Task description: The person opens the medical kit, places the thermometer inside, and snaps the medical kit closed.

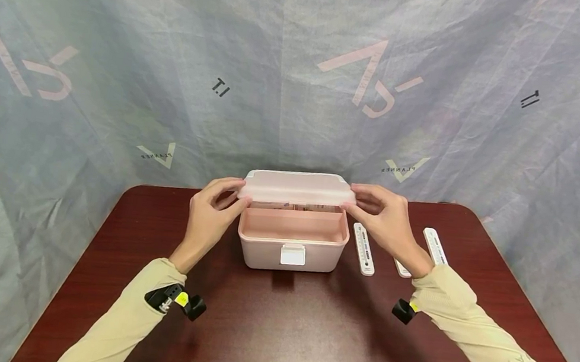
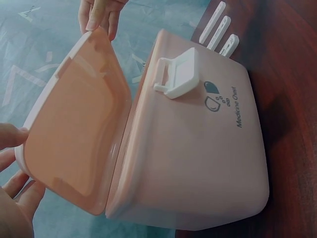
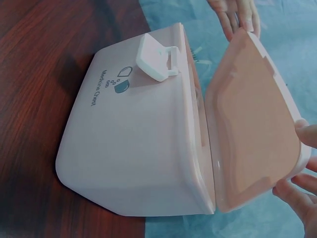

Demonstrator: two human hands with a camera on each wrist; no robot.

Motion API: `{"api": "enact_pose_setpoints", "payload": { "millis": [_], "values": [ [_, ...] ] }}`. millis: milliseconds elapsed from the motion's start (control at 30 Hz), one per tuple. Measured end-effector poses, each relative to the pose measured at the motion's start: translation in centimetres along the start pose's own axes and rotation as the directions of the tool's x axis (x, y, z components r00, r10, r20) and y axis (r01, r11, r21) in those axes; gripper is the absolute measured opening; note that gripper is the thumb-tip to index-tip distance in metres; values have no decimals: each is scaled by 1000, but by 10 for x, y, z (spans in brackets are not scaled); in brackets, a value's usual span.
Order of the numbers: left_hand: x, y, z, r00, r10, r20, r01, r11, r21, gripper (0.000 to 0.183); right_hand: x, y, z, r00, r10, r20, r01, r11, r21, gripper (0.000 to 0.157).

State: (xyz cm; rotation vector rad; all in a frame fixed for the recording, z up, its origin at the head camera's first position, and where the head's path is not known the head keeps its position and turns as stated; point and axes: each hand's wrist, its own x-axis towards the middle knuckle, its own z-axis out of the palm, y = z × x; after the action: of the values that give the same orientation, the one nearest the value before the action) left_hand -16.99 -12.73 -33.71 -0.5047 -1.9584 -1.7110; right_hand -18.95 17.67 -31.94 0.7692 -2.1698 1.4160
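A pale pink medicine chest (image 1: 264,254) stands on the table with its lid (image 1: 297,189) raised and leaning back. My left hand (image 1: 209,215) pinches the lid's left corner between thumb and fingers. At the opposite corner, my right hand (image 1: 385,223) holds the lid the same way. The white front latch (image 2: 182,74) is flipped outward. Inside, an open pink tray compartment (image 1: 292,228) shows at the front. Behind it, printed packets (image 1: 314,207) are partly visible under the lid; their kind cannot be told.
Right of the chest lie white thermometer strips: one close beside it (image 1: 363,249), one farther right (image 1: 435,245), and one (image 1: 401,269) partly hidden by my right arm. The dark red table (image 1: 272,334) ends at a grey-blue cloth (image 1: 290,85) hanging behind and at the sides.
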Motion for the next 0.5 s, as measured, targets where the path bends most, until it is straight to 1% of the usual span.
{"api": "enact_pose_setpoints", "payload": {
  "millis": [33,267,500],
  "values": [
    [0,0,0,1000,-1,-1,1,1000,4,32,0,0,0,1000,-1,-1,1,1000,-4,34],
    [6,-29,-3,999,24,-21,-23,999,24,32,4,-2,-1,1000,-14,-10,14,1000,-23,32],
    [10,-28,-3,999,30,-33,-28,999,44,31,7,-4,-2,999,-38,-19,37,999,-26,29]
  ]
}}
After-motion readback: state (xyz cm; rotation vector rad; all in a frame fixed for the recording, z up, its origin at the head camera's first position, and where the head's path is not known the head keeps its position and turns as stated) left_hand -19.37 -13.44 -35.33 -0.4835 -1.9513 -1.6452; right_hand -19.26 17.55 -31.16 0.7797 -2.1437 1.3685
